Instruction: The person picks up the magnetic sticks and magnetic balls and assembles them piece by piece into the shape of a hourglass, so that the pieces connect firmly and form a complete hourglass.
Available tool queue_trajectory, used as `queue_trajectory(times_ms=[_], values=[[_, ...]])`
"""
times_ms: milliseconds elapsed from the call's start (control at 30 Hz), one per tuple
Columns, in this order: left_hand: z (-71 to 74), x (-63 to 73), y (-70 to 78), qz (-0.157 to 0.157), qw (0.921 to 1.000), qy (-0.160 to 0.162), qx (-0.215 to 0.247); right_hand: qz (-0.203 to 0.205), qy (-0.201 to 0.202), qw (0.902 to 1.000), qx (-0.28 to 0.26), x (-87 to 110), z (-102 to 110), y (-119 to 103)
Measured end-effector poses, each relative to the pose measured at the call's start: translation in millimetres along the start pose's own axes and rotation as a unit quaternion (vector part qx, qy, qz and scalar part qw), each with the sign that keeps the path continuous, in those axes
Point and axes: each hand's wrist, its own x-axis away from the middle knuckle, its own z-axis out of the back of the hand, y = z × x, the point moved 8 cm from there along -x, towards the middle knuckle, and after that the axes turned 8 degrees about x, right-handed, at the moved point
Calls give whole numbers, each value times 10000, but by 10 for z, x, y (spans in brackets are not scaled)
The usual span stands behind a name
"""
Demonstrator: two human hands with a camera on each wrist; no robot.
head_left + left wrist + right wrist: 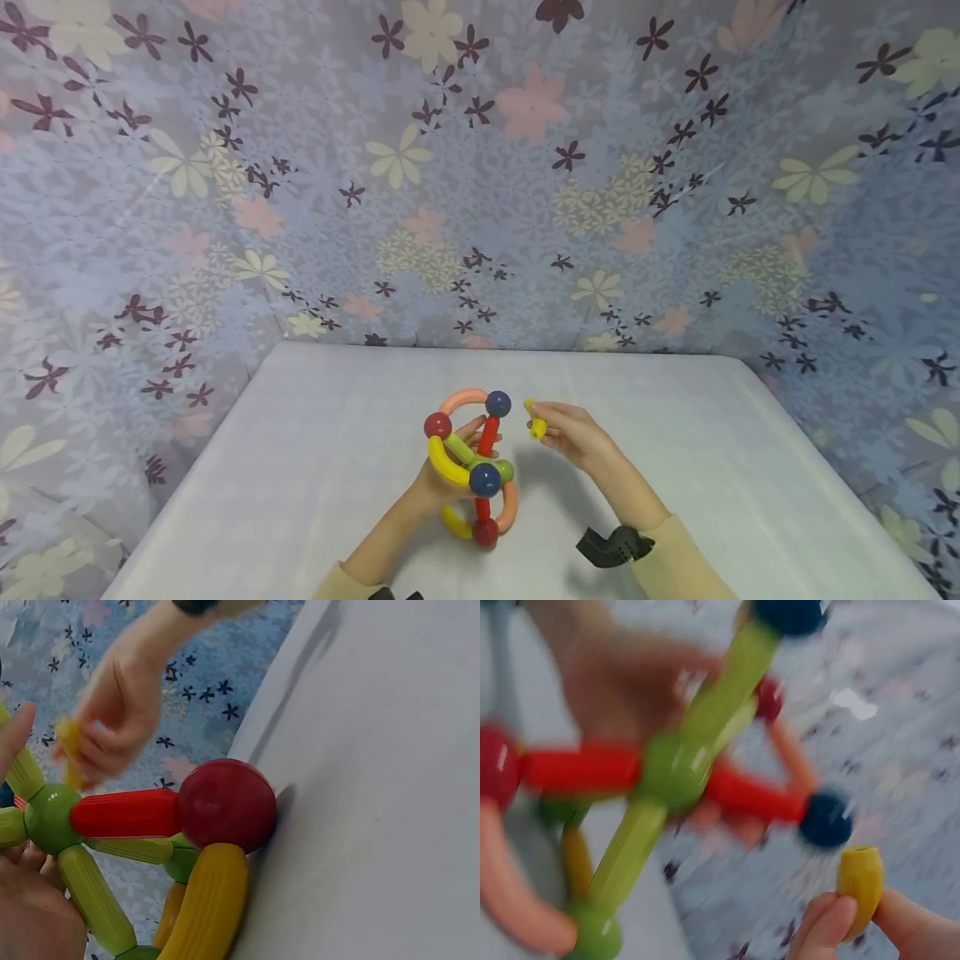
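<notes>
My left hand (431, 487) grips a built-up frame of balls and ribbed rods from a magnetic building set, held above the white table. Red, blue and green balls join its straight red and green rods and its curved yellow and peach rods. In the left wrist view a large red ball (227, 804) joins a red rod and a yellow curved rod (206, 907). Thumb and fingers of my right hand (579, 435) pinch a short yellow curved rod (861, 889), apart from the frame and close to a blue ball (826, 818) in the right wrist view.
The white table (330, 417) spreads out under both hands, its far edge meeting a wall of flower-patterned cloth (480, 208). More of this cloth hangs along the left and right sides. A black strap (617, 546) sits on the right wrist.
</notes>
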Motion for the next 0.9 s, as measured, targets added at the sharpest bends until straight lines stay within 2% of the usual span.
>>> queue_trajectory(times_ms=[67,200,467,700,900], values=[[2,14,54,77,9998,17,203,49,-21,10000,51,119,-54,-96],[-10,46,204,82,9996,-1,254,195,25,9993,305,276,-156,-244],[-21,93,328,174,9993,16,339,288,190,9991,230,326,-249,-317],[-25,75,269,70,9996,3,280,300,41,9992,244,359,-356,-328],[-18,34,110,96,9989,35,459,410,-255,9983,319,354,-416,-336]])
